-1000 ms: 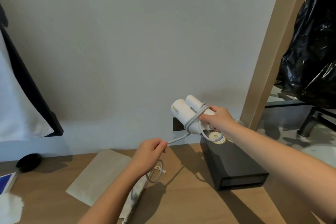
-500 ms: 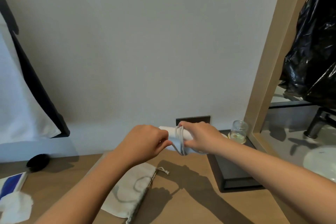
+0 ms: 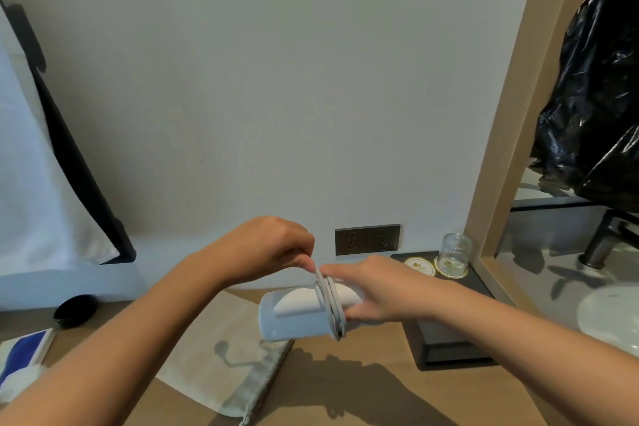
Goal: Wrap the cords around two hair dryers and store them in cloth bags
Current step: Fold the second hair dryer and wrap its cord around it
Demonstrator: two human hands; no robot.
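A white folded hair dryer lies on its side in the air above the wooden counter, gripped at its right end by my right hand. Its grey cord is looped several times around the body. Just above the dryer, my left hand pinches the cord's free stretch. Under the dryer a beige cloth bag with a drawstring lies flat on the counter. Only this one dryer is in view.
A black tray at the right holds an upturned glass and round coasters. A dark wall socket sits behind my hands. A sink lies beyond the wooden frame. At the left are a black round object and a blue-and-white packet.
My right hand has lowered the dryer from near the socket and turned it on its side. My left hand has come up to it, winding the cord into more loops.
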